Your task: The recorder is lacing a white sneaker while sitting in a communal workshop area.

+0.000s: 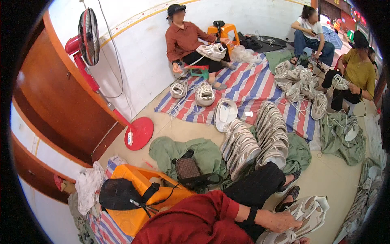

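A beige and white sneaker [310,213] lies tilted at the lower right, by my lap. My left hand [282,221], with a black band on its wrist, reaches across to it. Its fingers are closed against the upper near the laces; any lace between them is too small to make out. Of my right hand [301,240] only a bit of the fingers shows at the lower edge, beside the sneaker. A second pale shoe part [274,236] is partly visible below my left hand. Two long rows of similar shoes [272,132] stand packed together beyond my knees.
A yellow stool [134,179] with a black cap [120,194] stands at my left, near a brown bag [187,167] on green cloth. A red fan [140,132] stands by the wall. Three people sit around a striped sheet [248,81], with a shoe heap [298,81] near the right one.
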### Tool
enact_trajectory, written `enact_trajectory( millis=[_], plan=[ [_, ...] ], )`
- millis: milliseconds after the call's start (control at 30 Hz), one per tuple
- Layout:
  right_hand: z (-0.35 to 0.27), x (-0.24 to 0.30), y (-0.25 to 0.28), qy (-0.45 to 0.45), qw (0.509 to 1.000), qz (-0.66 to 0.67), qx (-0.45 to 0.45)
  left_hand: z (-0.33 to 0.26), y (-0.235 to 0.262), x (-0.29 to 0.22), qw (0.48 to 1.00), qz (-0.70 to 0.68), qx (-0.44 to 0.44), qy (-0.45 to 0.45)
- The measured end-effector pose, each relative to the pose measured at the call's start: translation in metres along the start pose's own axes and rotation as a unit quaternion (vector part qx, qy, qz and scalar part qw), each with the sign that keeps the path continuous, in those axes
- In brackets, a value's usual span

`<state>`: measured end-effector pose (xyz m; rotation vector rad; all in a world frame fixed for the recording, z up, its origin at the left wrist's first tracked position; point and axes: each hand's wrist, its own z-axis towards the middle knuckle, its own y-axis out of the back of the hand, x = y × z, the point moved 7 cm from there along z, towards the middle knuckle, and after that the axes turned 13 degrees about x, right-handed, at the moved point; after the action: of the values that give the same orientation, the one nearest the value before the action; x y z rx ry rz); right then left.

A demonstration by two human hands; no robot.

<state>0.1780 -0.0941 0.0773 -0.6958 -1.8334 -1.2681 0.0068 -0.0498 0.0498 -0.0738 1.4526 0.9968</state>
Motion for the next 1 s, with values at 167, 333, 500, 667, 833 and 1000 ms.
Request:
enact_trajectory(
  millis=[167, 333, 500, 667, 833, 1000],
  plan=[
    [0.004, -0.001, -0.006, 0.018, 1.000, -0.013, -0.020, -0.007, 0.005, 0.003, 1.000, -0.022, -0.006, -0.010],
    [0.002, 0.002, -0.007, 0.019, 0.999, 0.011, -0.039, -0.005, 0.002, 0.005, 1.000, -0.020, 0.013, 0.007],
    [-0.001, 0.015, -0.005, 0.012, 0.999, -0.004, -0.035, -0.004, 0.002, 0.002, 1.000, -0.007, 0.011, 0.018],
    [-0.004, -0.001, 0.000, 0.019, 0.999, 0.030, -0.004, -0.005, 0.001, -0.002, 0.999, -0.014, -0.014, -0.031],
    [0.003, -0.002, 0.033, -0.003, 0.998, -0.043, -0.038, -0.005, -0.007, 0.009, 1.000, 0.005, 0.021, 0.012],
    [0.029, -0.004, 0.059, 0.089, 0.986, -0.032, -0.135, -0.003, -0.005, 0.012, 0.998, -0.026, 0.030, 0.053]
  ],
)
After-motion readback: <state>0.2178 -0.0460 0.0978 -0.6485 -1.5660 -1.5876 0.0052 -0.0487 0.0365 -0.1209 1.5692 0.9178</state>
